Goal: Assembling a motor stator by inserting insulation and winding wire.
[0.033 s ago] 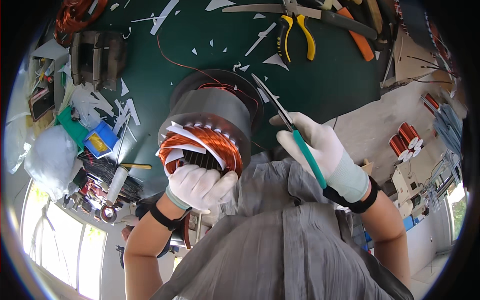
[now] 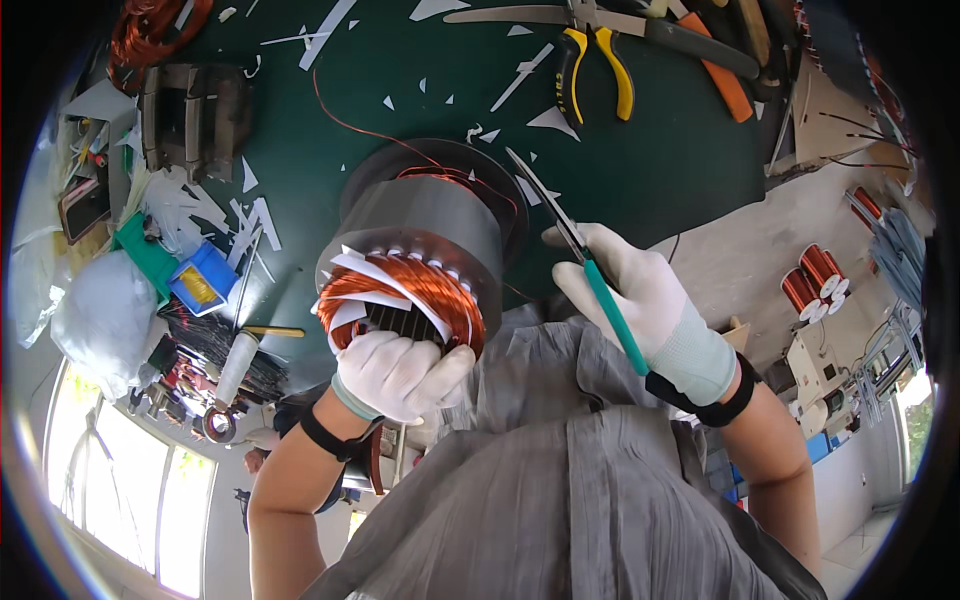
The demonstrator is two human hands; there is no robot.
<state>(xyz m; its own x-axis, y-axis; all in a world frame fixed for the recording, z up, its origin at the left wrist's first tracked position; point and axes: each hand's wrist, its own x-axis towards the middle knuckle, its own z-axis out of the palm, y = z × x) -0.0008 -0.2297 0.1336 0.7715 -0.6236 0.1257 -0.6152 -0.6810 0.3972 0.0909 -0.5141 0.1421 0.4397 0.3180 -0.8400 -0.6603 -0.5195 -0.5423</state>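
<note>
A grey motor stator (image 2: 440, 215) stands tilted on the green table, its near end facing me. Orange copper windings (image 2: 455, 295) ring that end, with white insulating paper strips (image 2: 385, 280) sticking out among them. My left hand (image 2: 400, 375), in a white glove, is closed on the near rim, fingers curled over the winding at the bore. To the right of the stator, my gloved right hand (image 2: 645, 300) grips long-bladed scissors (image 2: 617, 318) by a green handle, the tip pointing up and left. Their blades look closed and touch nothing. A thin copper wire (image 2: 365, 130) trails from behind the stator.
Yellow-and-black pliers (image 2: 590, 75) lie at the far side near a long knife (image 2: 690, 48). White paper scraps (image 2: 245, 235) litter the table. At left are a metal block (image 2: 195, 120) and a blue box (image 2: 203, 280); copper spools (image 2: 815, 283) stand at right beyond the table.
</note>
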